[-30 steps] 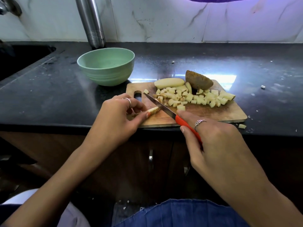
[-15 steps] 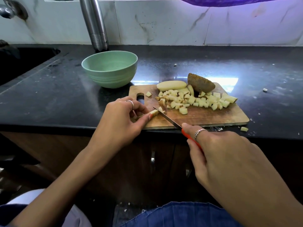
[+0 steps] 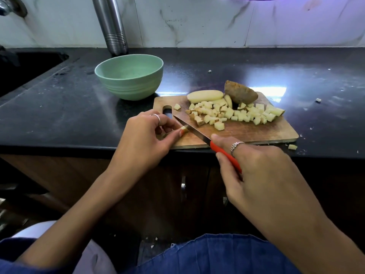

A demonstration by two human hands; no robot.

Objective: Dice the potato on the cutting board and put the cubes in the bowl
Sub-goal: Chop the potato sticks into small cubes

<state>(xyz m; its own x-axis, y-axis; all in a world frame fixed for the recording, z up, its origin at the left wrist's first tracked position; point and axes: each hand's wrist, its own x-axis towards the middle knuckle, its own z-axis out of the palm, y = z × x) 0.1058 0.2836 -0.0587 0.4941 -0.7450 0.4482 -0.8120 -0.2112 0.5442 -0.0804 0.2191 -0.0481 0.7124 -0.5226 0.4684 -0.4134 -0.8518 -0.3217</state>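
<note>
A wooden cutting board (image 3: pixel 256 133) lies at the counter's front edge. Several potato cubes (image 3: pixel 231 113) are heaped across its middle. Behind them lie a pale peeled slab (image 3: pixel 205 95) and a brown unpeeled potato piece (image 3: pixel 240 91). My left hand (image 3: pixel 146 139) pinches a small potato strip (image 3: pixel 183 129) at the board's left end. My right hand (image 3: pixel 262 175) grips the red handle of a knife (image 3: pixel 195 130), whose blade lies against that strip. The green bowl (image 3: pixel 128 76) stands empty to the board's upper left.
A steel bottle (image 3: pixel 112 26) stands against the wall behind the bowl. A sink (image 3: pixel 23 68) drops away at the far left. One stray cube (image 3: pixel 292 147) sits on the black counter by the board's right front corner, with crumbs scattered further right.
The knife drew back toward me, then moved forward again, so the blade lies across the strip close to my left fingertips. The strip under my fingers looks shorter.
</note>
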